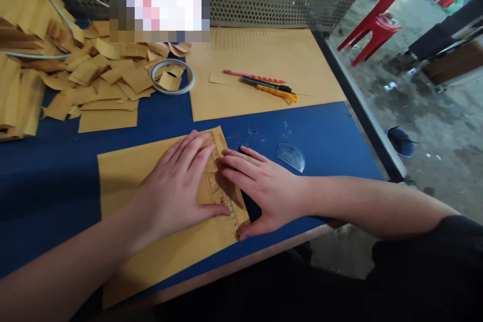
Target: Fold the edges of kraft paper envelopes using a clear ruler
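The left hand (pixel 177 188) and right hand (pixel 264 191) are pressing flat, fingers spread, on a clear ruler (pixel 222 196) lying along the right edge of a thin, limp brown paper sheet (pixel 124 181) at the bench (pixel 56 181) front; the paper is likely sliding easily unless pinned.

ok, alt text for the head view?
Left hand and right hand press flat on a clear ruler along the edge of a brown paper sheet on a blue table. Paper scraps and a tape roll lie behind.
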The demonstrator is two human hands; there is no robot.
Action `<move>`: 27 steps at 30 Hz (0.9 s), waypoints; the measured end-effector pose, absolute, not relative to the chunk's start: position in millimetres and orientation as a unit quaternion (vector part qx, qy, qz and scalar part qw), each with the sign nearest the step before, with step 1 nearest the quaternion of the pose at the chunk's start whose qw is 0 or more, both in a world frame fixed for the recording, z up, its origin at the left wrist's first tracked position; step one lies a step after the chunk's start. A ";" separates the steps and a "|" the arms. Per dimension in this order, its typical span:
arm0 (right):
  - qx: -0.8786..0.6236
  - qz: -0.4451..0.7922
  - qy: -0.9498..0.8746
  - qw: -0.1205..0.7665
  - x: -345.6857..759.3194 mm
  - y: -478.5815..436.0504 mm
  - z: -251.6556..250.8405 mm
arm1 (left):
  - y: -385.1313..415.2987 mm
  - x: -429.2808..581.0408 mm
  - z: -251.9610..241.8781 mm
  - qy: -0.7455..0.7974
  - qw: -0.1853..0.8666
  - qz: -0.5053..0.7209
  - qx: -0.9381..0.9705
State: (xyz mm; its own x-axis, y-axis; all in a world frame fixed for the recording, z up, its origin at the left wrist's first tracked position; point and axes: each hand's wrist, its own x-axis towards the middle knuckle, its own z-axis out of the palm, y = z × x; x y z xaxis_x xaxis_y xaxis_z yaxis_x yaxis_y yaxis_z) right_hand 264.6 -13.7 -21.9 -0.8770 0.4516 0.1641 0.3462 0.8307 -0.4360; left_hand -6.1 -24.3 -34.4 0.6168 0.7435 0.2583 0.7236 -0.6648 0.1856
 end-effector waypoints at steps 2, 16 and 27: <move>-0.210 0.206 -0.947 0.129 264.5 -13.5 -21.4 | -24.3 -5.8 -34.5 0.411 0.038 0.164 0.896; -0.212 0.207 -0.947 0.123 264.3 -13.0 -20.5 | -23.9 -6.4 -33.9 0.414 0.060 0.167 0.893; -0.215 0.207 -0.946 0.122 264.5 -13.3 -20.7 | -23.7 -5.3 -33.3 0.399 0.017 0.168 0.901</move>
State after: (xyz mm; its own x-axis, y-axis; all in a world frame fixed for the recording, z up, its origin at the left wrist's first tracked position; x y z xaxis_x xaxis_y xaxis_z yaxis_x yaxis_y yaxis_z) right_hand 264.5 -13.3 -20.7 -0.8777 0.4576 0.1421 0.3562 0.8216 -0.4451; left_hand -5.3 -23.7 -33.3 0.6252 0.7245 0.2902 0.7134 -0.6813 0.1642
